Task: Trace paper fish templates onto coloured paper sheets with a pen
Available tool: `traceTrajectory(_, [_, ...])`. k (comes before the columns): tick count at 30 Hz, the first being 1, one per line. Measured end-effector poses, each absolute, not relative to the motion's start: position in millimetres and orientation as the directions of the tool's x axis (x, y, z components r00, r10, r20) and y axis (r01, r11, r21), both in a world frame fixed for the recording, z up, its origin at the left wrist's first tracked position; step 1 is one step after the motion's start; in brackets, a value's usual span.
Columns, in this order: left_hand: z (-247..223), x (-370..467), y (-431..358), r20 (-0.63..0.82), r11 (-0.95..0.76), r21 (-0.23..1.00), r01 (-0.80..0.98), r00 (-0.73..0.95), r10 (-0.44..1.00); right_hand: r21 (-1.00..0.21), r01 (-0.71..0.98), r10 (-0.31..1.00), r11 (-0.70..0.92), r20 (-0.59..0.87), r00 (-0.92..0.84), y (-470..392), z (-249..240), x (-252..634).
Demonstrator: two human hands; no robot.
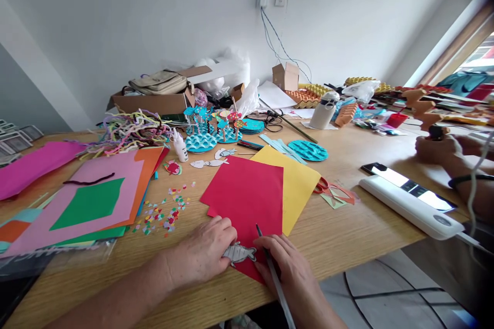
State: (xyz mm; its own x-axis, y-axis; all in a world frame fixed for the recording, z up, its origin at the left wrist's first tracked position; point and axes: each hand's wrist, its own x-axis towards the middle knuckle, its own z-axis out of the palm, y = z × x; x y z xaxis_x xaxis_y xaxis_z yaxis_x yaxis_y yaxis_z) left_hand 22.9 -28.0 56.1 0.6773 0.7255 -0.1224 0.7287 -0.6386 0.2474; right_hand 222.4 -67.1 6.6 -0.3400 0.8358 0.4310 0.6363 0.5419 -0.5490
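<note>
With my left hand [210, 248] I grip and press down the head end of a grey paper fish [240, 253] with drawn stripes. The fish lies flat on a sheet of red paper [247, 190], near the table's front edge. My right hand [283, 267] is closed around a long slim pen [275, 277], its dark tip pointing up and away over the red sheet, just above the fish's tail. A yellow sheet [301, 180] sticks out from under the red paper on the right. Part of the fish is hidden under my left fingers.
Left are coloured sheets [127, 169] and paper confetti [170, 216]; behind stand a glue bottle [179, 146] and blue decorated discs [200, 141]. Red-handled scissors [321, 185] lie right, before a white power bank-like device [409, 205] and phone [409, 185]. Another person's hands [438, 146] hold something at far right.
</note>
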Motion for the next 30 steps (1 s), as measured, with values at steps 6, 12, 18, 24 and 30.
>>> traceTrajectory(6, [51, 24, -31, -0.110, -0.621, 0.259, 0.740, 0.662, 0.742, -0.562, 0.641, 0.849, 0.523, 0.408, -0.335, -68, 7, 222])
traceTrajectory(12, [62, 33, -28, -0.151, -0.673, 0.222, 0.705, 0.707, 0.691, -0.570, 0.632, 0.848, 0.526, 0.407, -0.339, -68, 7, 223])
traceTrajectory(18, [64, 33, -29, -0.182, -0.673, 0.186, 0.716, 0.698, 0.692, -0.573, 0.626, 0.846, 0.528, 0.413, -0.336, -68, 6, 223])
traceTrajectory(24, [56, 31, -32, -0.158, -0.657, 0.240, 0.714, 0.697, 0.700, -0.558, 0.642, 0.848, 0.526, 0.405, -0.342, -70, 8, 223])
traceTrajectory(30, [59, 29, -32, -0.165, -0.675, 0.235, 0.700, 0.713, 0.681, -0.581, 0.650, 0.871, 0.490, 0.351, -0.342, -72, 13, 223])
